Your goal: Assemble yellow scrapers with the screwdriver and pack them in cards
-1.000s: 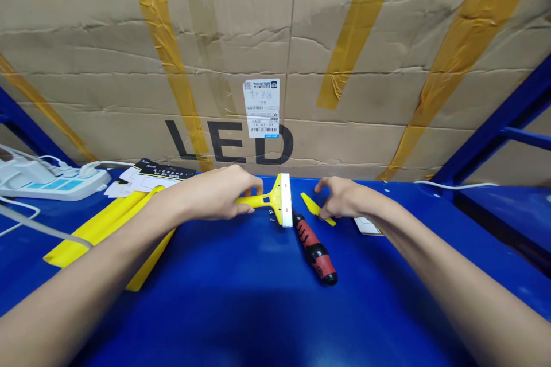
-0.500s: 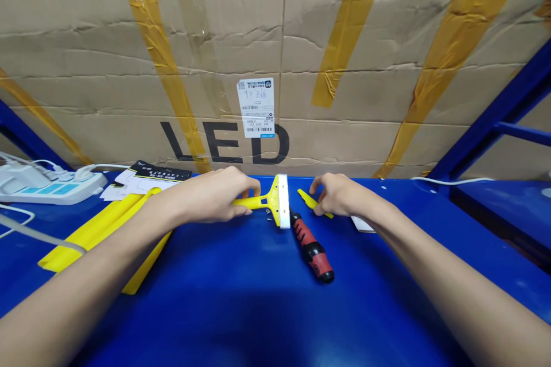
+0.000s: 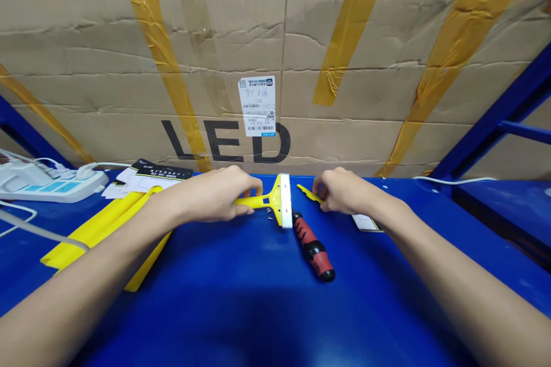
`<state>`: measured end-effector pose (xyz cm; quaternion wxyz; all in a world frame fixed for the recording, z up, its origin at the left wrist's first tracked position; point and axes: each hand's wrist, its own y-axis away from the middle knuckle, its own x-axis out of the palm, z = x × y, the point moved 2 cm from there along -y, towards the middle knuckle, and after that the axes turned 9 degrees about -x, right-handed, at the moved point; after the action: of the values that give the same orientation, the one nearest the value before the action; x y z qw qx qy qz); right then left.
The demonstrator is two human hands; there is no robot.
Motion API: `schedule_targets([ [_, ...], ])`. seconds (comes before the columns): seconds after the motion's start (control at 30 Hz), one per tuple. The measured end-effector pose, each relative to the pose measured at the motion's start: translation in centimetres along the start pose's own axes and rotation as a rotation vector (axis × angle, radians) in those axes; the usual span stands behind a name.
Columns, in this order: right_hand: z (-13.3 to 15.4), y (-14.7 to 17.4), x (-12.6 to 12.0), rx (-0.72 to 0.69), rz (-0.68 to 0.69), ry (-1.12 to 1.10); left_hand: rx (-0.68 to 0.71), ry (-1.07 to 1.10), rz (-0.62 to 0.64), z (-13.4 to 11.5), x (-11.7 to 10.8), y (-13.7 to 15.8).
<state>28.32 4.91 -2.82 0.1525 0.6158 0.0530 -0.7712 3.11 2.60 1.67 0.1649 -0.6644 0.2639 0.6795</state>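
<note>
My left hand (image 3: 224, 194) is closed round the handle of a yellow scraper (image 3: 274, 200), whose wide head carries a pale metal plate and points right. In my right hand (image 3: 338, 191) a small flat yellow plastic piece (image 3: 308, 193) is pinched, one end sticking out to the left; my fingers hide the other end. A red and black screwdriver handle (image 3: 313, 248) lies on the blue table between the hands, its upper end close to the scraper head. Small screws (image 3: 270, 213) rest beneath the scraper's neck.
Yellow folded material (image 3: 99, 223) and a black and white card package (image 3: 150, 175) lie at left, beside a white power strip (image 3: 55, 186) with cables. Another printed card (image 3: 365, 223) sits near my right wrist. A large taped cardboard box (image 3: 361, 132) stands behind the blue table (image 3: 241, 309).
My right hand has turned slightly, and the yellow piece now shows less below the fingers. The left hand and scraper hold almost still; the whole view has shifted a little.
</note>
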Motion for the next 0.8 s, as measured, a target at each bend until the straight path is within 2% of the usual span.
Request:
schedule_targets([
  [0.17, -0.3, 0.0, 0.3, 0.06, -0.021, -0.127, -0.022, 0.005, 0.009, 0.0, 0.0, 0.0],
  [0.27, -0.5, 0.0, 0.7, 0.1, 0.01, -0.336, -0.022, 0.002, 0.012, 0.1, 0.1, -0.1],
  [0.5, -0.6, -0.3, 1.1, 0.052, -0.038, -0.828, -0.017, 0.005, 0.005, 0.3, 0.2, -0.1],
  [0.8, -0.5, -0.2, 1.6, 0.086, -0.102, -1.118, -0.006, 0.015, -0.002, 0.5, 0.1, 0.0],
])
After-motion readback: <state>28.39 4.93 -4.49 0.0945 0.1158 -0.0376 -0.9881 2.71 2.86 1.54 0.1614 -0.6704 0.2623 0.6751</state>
